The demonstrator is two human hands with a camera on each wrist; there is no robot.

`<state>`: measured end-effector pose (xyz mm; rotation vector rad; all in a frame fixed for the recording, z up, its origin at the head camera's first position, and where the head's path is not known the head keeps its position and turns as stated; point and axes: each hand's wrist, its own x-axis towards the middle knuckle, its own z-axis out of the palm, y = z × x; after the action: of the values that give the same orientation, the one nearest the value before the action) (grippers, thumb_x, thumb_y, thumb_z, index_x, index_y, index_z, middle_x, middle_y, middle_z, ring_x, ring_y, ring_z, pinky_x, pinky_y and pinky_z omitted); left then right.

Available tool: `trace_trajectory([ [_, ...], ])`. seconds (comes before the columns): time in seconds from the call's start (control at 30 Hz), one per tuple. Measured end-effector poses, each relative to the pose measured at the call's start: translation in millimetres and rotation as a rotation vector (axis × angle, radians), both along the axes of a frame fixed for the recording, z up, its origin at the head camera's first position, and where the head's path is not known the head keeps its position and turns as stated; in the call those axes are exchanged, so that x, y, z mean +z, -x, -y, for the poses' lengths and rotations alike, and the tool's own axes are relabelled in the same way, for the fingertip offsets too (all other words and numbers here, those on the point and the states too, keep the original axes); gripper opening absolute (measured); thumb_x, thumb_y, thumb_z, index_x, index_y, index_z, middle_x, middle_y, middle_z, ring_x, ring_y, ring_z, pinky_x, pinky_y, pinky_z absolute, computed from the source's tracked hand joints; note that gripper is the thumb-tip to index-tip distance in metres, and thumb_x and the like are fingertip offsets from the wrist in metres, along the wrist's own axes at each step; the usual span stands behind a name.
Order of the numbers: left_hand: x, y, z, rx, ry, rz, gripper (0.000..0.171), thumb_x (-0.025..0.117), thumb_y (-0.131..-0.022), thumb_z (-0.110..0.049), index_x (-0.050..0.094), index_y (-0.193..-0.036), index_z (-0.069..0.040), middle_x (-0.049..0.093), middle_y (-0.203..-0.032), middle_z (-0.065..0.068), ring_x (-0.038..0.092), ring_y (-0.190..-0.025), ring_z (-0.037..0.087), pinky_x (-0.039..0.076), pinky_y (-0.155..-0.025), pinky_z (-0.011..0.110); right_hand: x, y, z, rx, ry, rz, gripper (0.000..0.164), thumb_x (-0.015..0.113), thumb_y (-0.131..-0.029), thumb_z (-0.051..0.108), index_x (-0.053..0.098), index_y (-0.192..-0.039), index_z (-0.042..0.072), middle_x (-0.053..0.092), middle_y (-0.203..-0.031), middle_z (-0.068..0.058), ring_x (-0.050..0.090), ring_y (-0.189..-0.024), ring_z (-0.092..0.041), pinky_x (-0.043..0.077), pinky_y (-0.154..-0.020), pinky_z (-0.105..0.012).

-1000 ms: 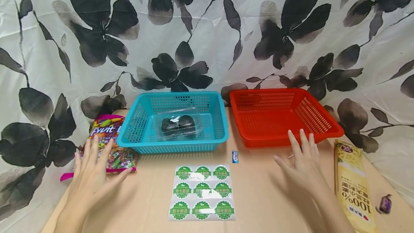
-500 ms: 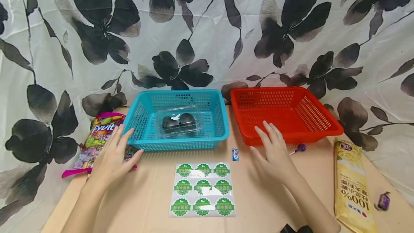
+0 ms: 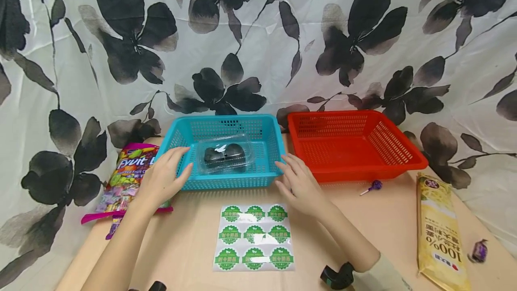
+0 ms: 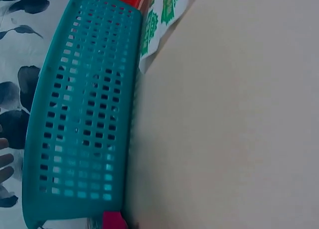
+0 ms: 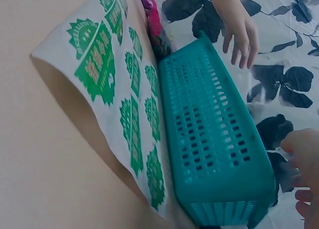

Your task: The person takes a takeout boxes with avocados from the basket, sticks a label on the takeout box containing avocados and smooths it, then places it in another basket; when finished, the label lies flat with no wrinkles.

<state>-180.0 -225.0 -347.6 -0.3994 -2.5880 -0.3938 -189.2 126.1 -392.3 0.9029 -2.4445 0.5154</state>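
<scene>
Two hands at the ends of a blue basket

Head view: The blue basket (image 3: 230, 183) sits at the back of the table (image 3: 194, 246), near the patterned cloth (image 3: 282, 35). Inside it lies a clear plastic box (image 3: 226, 155) with dark round contents. Left hand (image 3: 162, 181) at the basket's left end, thumb well apart from the fingers, nothing gripped. Right hand (image 3: 300, 190) at the front right corner, fingers reaching toward the rim, loosely bent, clamped on nothing. Contact with the plastic: cannot tell for either. Just right stands a red basket (image 3: 359, 175), a purple lollipop (image 3: 374, 185) in front of it. Nearer the person, a sheet of nine green stickers (image 3: 254, 237) lies between the forearms. Left side: a bright candy bag (image 3: 125, 181), small purple packet (image 3: 115, 227) below it. Far right: a long yellow packet (image 3: 440, 228), and beside it a wrapped purple sweet (image 3: 479, 251).

Left wrist view: The basket's perforated long wall fills the left half. Three fingertips (image 4: 5, 160) show at the left edge, slightly apart; the rest of that hand is cut off.

Right wrist view: Sticker sheet looms close, basket behind it. Left hand hangs by the far end, fingers pointing down, slightly parted. Right hand is partly cropped near the close end; its grip cannot be judged here.
</scene>
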Motion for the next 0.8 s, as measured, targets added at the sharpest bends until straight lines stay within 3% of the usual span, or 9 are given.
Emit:
trace_trajectory([
  [0.13, -3.8, 11.8, -4.2, 0.000, -0.059, 0.010, 0.041, 0.055, -0.086, -0.029, 0.051, -0.122, -0.009, 0.051, -0.122, 0.012, 0.046, -0.114, 0.030, 0.040, -0.089, 0.049, -4.6, -1.3, 10.8, 0.019, -0.021, -0.027, 0.045, 0.055, -0.085, 0.026, 0.047, -0.125, 0.007, 0.041, -0.133, -0.012, 0.032, -0.125, -0.030, 0.032, -0.098, -0.049],
  [0.23, -4.9, 22.2, -5.9, 0.002, -0.125, 0.058, 0.040, 0.052, -0.087, -0.028, 0.051, -0.121, -0.008, 0.052, -0.121, 0.014, 0.047, -0.112, 0.031, 0.041, -0.087, 0.050, -9.0, -2.3, 15.8, 0.027, -0.013, -0.044, 0.044, 0.056, -0.084, 0.024, 0.049, -0.124, 0.006, 0.043, -0.131, -0.012, 0.034, -0.123, -0.031, 0.033, -0.097, -0.049],
  [0.5, -9.5, 47.5, -5.4, 0.061, -0.270, 0.329, 0.051, 0.044, -0.091, -0.035, 0.041, -0.128, 0.001, 0.046, -0.125, 0.024, 0.044, -0.112, 0.039, 0.036, -0.090, 0.053, -25.1, 3.3, 20.0, 0.033, -0.055, -0.101, 0.045, 0.056, -0.083, 0.023, 0.048, -0.124, 0.006, 0.048, -0.125, -0.012, 0.037, -0.121, -0.031, 0.035, -0.096, -0.048],
  [0.67, -13.5, 62.4, -5.0, 0.083, -0.323, 0.425, 0.065, 0.042, -0.090, -0.043, 0.027, -0.135, 0.001, 0.040, -0.129, 0.027, 0.045, -0.111, 0.040, 0.039, -0.087, 0.053, -30.0, 5.5, 18.8, 0.037, -0.075, -0.151, 0.049, 0.060, -0.080, 0.020, 0.047, -0.125, 0.005, 0.049, -0.123, -0.012, 0.038, -0.120, -0.031, 0.035, -0.096, -0.048],
  [0.8, -12.9, 77.0, -6.3, 0.107, -0.361, 0.531, 0.074, 0.041, -0.089, -0.046, 0.013, -0.139, 0.001, 0.033, -0.133, 0.030, 0.038, -0.116, 0.044, 0.035, -0.090, 0.055, -31.6, 6.8, 18.1, 0.041, -0.087, -0.175, 0.050, 0.060, -0.078, 0.019, 0.047, -0.125, 0.005, 0.049, -0.122, -0.012, 0.039, -0.120, -0.032, 0.035, -0.097, -0.047],
])
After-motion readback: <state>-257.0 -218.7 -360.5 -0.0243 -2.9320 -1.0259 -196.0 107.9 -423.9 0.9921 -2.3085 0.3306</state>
